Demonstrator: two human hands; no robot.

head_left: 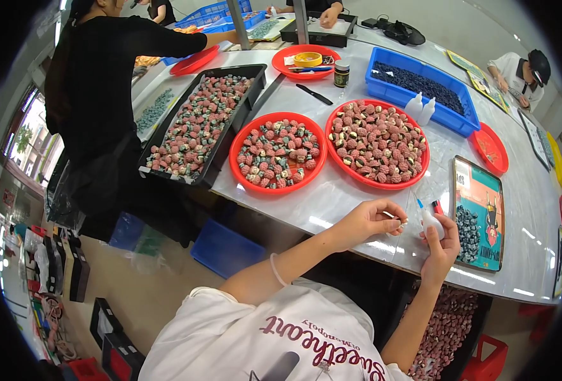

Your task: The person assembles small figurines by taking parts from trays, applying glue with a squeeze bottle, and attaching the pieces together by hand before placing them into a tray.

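Note:
My left hand (377, 223) is closed in a pinch above the table's near edge. Between its fingertips a small pale piece (403, 224) shows, too little of it to name. In my right hand (442, 244) is a white squeeze bottle (430, 221), its thin blue needle tip pointing up and to the left. Something red (437, 207) stands just behind that bottle. To the right of it lies a tray with a cartoon print (488, 219), dark grey-green small pieces (467, 235) heaped on its left part. Beyond my hands sits a round red tray (382, 182) full of pink bumpy pieces with dark and cream parts.
Another red tray (278, 188) and a long black tray (220, 155) hold similar pieces. Farther back are a blue bin (465, 127) of dark bits, two white bottles (420, 109), a knife (314, 94) and a jar (342, 73). A person in black (112, 82) stands at left; others work around.

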